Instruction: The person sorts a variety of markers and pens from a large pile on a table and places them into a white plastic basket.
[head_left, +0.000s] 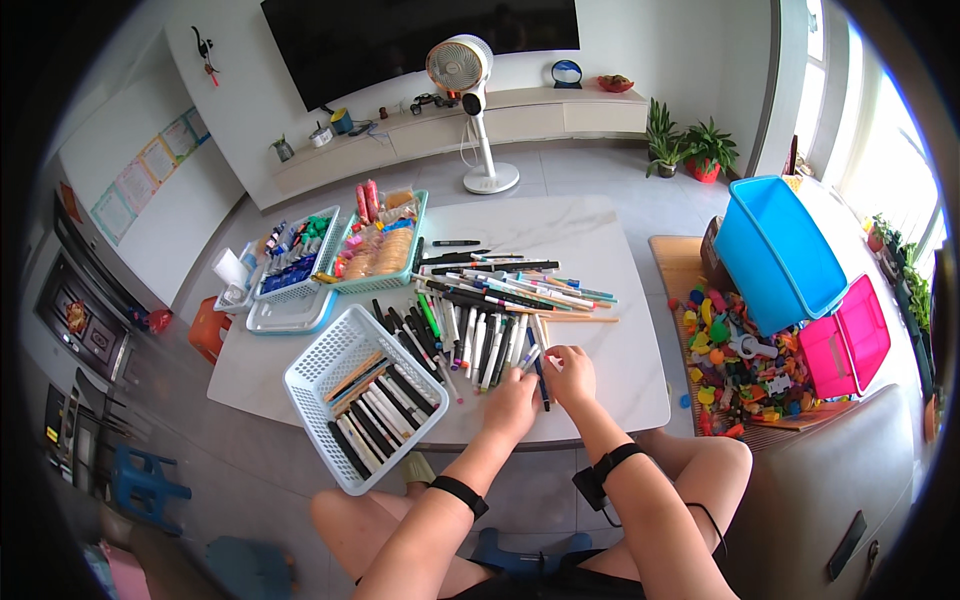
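Observation:
Both hands are at the near right part of a white marble-patterned table (615, 375). My left hand (513, 403) has its fingers on a white marker (529, 357) at the end of a row of markers. My right hand (572, 376) is close beside it, fingertips bent down; whether it grips a pen is hidden. A dark blue pen (543, 386) lies between the hands. Behind them spreads a loose pile of pens and markers (510, 281). To the left, a light blue plastic basket (307, 360) holds several markers and pencils in rows, tilted over the table's near edge.
A green basket of packaged snacks (390, 281) and a white basket of small packets (328, 251) stand at the back left, near a lidded box (289, 319). Right of the table are a blue bin (780, 255), a pink bin (847, 337) and scattered toys (731, 352). A fan (487, 142) stands behind.

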